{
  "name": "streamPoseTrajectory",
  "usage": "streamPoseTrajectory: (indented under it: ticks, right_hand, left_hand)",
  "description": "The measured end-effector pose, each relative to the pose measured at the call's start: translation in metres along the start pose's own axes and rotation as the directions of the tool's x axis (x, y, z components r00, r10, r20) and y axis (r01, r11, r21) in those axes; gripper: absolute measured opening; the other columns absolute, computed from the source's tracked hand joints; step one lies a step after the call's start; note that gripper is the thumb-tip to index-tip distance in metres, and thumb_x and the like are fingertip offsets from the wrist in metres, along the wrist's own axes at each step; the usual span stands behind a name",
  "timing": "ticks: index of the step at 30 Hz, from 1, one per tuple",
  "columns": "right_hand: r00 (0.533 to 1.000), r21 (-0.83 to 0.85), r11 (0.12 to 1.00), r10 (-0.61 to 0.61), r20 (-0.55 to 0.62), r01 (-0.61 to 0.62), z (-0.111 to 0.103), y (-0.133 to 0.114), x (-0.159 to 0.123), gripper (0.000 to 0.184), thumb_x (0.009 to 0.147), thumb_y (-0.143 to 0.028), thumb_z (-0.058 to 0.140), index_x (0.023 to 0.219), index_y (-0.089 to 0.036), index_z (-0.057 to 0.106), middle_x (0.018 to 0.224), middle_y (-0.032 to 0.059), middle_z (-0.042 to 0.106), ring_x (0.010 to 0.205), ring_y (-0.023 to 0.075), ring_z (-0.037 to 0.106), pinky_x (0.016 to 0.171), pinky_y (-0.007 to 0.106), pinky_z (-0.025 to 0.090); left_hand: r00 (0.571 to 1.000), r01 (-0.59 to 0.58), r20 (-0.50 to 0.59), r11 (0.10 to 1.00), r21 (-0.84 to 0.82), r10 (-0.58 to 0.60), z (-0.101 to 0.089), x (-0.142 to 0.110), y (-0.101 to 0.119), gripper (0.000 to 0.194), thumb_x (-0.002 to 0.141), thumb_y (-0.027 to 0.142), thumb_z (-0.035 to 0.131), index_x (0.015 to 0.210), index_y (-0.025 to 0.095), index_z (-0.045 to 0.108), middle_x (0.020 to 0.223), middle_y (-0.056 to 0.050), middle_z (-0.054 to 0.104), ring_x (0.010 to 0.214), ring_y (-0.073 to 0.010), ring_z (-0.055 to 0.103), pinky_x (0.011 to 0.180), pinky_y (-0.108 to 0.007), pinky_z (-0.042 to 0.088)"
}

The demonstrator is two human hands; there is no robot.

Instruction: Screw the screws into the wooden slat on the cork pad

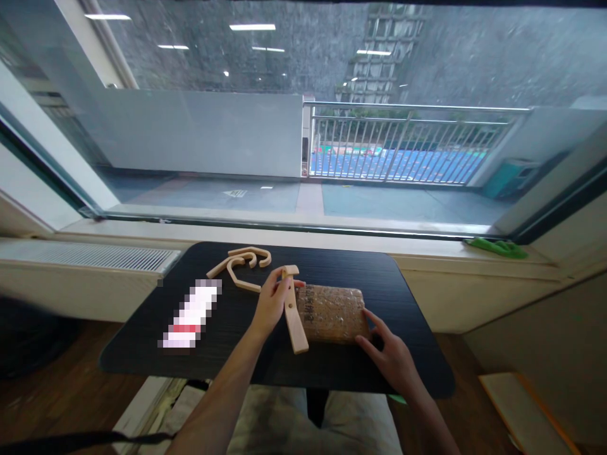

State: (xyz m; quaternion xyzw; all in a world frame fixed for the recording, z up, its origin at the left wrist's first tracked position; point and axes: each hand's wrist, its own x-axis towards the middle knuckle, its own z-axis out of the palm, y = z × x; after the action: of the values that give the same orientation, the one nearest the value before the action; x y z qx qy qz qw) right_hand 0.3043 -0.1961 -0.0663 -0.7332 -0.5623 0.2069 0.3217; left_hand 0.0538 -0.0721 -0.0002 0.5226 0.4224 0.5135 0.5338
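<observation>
My left hand [271, 303] is closed around the upper end of a flat light wooden piece [294, 319] that lies against the left side of a brown block wrapped in clear plastic [333, 311]. On the block's near right corner rests my right hand [389, 354], fingers apart and touching the wrap. Both stand on a small black table [222, 354]. Several more curved wooden pieces [244, 264] lie at the table's far left.
A blurred white and red packet [190, 314] lies on the table's left part. Behind the table runs a window sill [427, 248] with a green object [497, 246] at right and a vent grille [95, 256] at left. Wooden floor [57, 392] shows below.
</observation>
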Motion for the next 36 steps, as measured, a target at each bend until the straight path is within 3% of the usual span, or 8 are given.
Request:
streamPoseTrajectory:
  ticks: [7,12,19,23,27,32,36]
  right_hand:
    - [1.000,-0.012,1.000,-0.009,-0.007,0.009,0.000,0.000,0.000,0.061,0.081,-0.052,0.056,0.136,-0.024,0.057,0.082,0.0011,0.070,0.063,0.0184,0.065,0.062,0.030,0.049]
    - [1.000,0.006,1.000,-0.025,-0.012,0.025,0.000,0.000,-0.001,0.062,0.082,-0.052,0.056,0.136,-0.023,0.056,0.084,0.0018,0.070,0.064,0.0185,0.066,0.064,0.031,0.050]
    - [0.998,0.011,0.999,-0.049,-0.034,0.050,-0.001,0.000,-0.003,0.059,0.082,-0.051,0.058,0.135,-0.024,0.057,0.081,0.0010,0.070,0.063,0.0180,0.065,0.063,0.030,0.050]
    - [0.999,0.013,0.999,-0.050,-0.016,0.050,-0.001,0.002,-0.004,0.060,0.083,-0.051,0.059,0.136,-0.023,0.056,0.079,0.0002,0.069,0.064,0.0173,0.065,0.064,0.029,0.050]
    - [0.999,0.012,0.999,-0.041,-0.027,0.042,-0.002,0.002,-0.005,0.060,0.081,-0.051,0.060,0.134,-0.022,0.058,0.078,0.0002,0.068,0.061,0.0164,0.064,0.063,0.029,0.050]
    - [1.000,0.012,1.000,-0.019,-0.011,0.019,-0.003,0.000,-0.006,0.060,0.081,-0.050,0.060,0.135,-0.023,0.058,0.080,0.0005,0.070,0.058,0.0153,0.062,0.060,0.028,0.049]
    - [1.000,0.018,1.000,-0.011,0.002,0.011,-0.005,-0.002,-0.006,0.061,0.081,-0.050,0.060,0.136,-0.023,0.057,0.079,0.0001,0.070,0.061,0.0156,0.064,0.060,0.027,0.049]
  left_hand:
    - [0.997,0.022,-0.076,0.999,0.030,-0.020,-0.004,0.008,-0.025,0.037,0.070,0.047,0.073,0.089,0.015,0.069,0.073,-0.003,0.072,0.070,-0.0176,0.067,0.067,-0.026,0.050]
    - [0.991,0.081,-0.108,0.997,-0.014,-0.082,-0.004,0.006,-0.049,0.044,0.066,0.048,0.076,0.095,0.016,0.070,0.069,-0.002,0.071,0.066,-0.0182,0.067,0.066,-0.027,0.051]
    - [0.977,0.004,-0.212,0.993,0.117,0.021,-0.006,0.011,-0.060,0.027,0.071,0.042,0.069,0.080,0.017,0.071,0.075,-0.002,0.071,0.075,-0.0189,0.066,0.073,-0.027,0.049]
    - [0.982,0.016,-0.191,0.993,0.117,0.006,-0.005,0.018,-0.061,0.021,0.071,0.036,0.069,0.077,0.017,0.072,0.072,-0.002,0.070,0.072,-0.0180,0.064,0.073,-0.028,0.049]
    - [0.986,0.022,-0.164,0.996,0.089,-0.007,0.000,0.022,-0.060,0.023,0.070,0.032,0.070,0.086,0.016,0.074,0.080,-0.003,0.073,0.078,-0.0184,0.065,0.076,-0.028,0.049]
    - [0.998,0.033,-0.053,0.993,0.117,-0.027,0.005,0.024,-0.055,0.025,0.072,0.037,0.069,0.084,0.015,0.076,0.068,0.000,0.069,0.065,-0.0159,0.060,0.065,-0.026,0.048]
    - [0.999,-0.008,-0.043,0.985,0.172,0.016,0.007,0.025,-0.054,0.026,0.074,0.035,0.068,0.087,0.015,0.077,0.078,-0.003,0.072,0.072,-0.0173,0.062,0.069,-0.027,0.048]
